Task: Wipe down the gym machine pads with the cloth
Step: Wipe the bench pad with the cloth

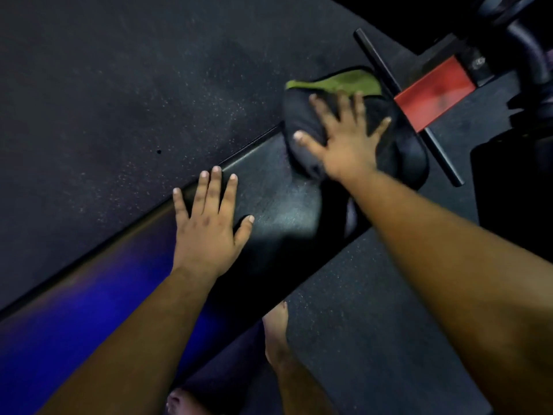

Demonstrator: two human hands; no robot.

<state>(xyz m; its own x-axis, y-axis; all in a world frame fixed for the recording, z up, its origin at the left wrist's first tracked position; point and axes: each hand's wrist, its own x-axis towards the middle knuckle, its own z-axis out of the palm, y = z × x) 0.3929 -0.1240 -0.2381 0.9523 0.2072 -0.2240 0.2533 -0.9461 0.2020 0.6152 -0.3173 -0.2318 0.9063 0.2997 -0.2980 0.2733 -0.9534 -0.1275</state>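
A long black bench pad runs diagonally from lower left to upper right. A dark grey cloth with a green side lies on the pad's far end. My right hand presses flat on the cloth, its fingers spread and straight. Lower down the pad, my left hand rests flat on the bare surface, fingers straight. The green part of the cloth shows beyond my right fingertips.
A red frame piece with a thin black crossbar sits just past the pad's far end. Dark machine parts fill the top right. Speckled rubber floor surrounds the bench. My bare feet stand beside it.
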